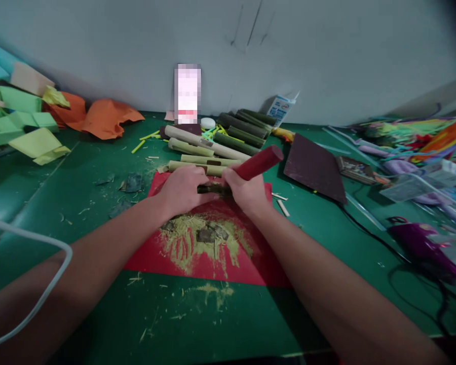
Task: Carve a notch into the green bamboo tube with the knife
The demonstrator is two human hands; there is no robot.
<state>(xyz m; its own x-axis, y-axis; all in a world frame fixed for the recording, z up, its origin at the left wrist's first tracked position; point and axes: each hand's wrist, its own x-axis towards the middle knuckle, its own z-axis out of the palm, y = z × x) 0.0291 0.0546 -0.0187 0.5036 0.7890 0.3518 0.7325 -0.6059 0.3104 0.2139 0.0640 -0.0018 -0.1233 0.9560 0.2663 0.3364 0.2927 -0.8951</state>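
Observation:
My right hand (248, 191) is closed around a thick red-handled tool (261, 161); the handle slants up to the right, and its working end is hidden. My left hand (182, 190) grips a short dark green piece of bamboo (205, 189), which shows only partly between the two hands. Both hands are over a red sheet (144, 258) strewn with pale shavings (186, 253) and a few dark chips (206, 234). Just beyond the fingers lie several bamboo tubes (197, 159), some pale and some green.
At the back a phone (187, 94) with a blurred screen stands against the wall. Coloured papers (102, 119) lie on the left. A dark board (315, 167), a black cable (380, 235), a purple glue-gun-like object (427, 248) and craft stems (433, 137) are on the right. A white cable (63, 248) crosses my left forearm.

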